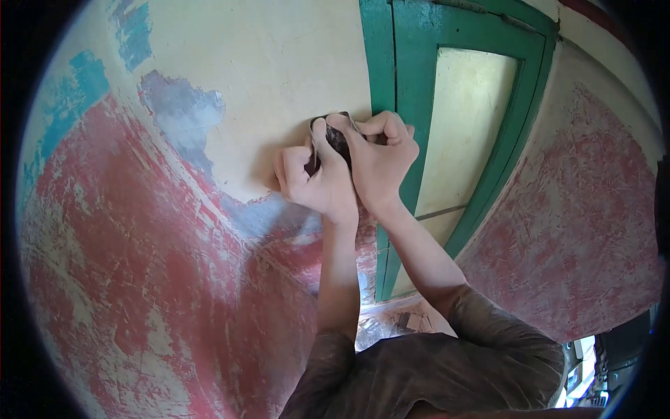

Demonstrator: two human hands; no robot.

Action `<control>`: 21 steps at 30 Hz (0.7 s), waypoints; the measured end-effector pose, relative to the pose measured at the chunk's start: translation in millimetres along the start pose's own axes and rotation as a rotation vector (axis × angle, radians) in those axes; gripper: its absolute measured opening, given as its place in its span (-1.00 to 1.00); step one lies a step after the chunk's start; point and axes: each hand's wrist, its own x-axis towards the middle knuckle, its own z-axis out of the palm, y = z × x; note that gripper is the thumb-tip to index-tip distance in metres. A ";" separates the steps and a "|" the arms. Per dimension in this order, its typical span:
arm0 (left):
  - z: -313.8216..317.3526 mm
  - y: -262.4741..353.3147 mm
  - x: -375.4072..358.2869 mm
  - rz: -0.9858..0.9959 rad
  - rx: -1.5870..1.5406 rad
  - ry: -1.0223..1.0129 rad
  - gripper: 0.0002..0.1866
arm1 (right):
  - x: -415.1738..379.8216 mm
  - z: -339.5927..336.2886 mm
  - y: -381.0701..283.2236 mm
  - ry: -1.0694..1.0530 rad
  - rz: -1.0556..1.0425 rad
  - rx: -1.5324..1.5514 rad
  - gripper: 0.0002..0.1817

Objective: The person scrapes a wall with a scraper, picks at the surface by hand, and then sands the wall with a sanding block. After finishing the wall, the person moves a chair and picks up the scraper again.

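Centrally, we pinch a dark, thin piece (338, 142) between thumbs and curled fingers, our left hand (322, 183) and right hand (382, 167) close together at its two sides. We see it before the cream wall (293, 56), the right hand nearer the green frame (380, 63); its long axis and any wall contact we cannot tell.

Green door (417, 63) with cream panel (471, 119), set in green frame (379, 63); debris (417, 322) on floor (440, 323) below; dark clutter (621, 353) at lower right, unclear
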 end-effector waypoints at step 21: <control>-54.5 -26.7 -57.2 0.187 0.267 -0.041 -0.46 | -69.8 -31.9 36.4 0.014 -0.271 -0.252 -0.55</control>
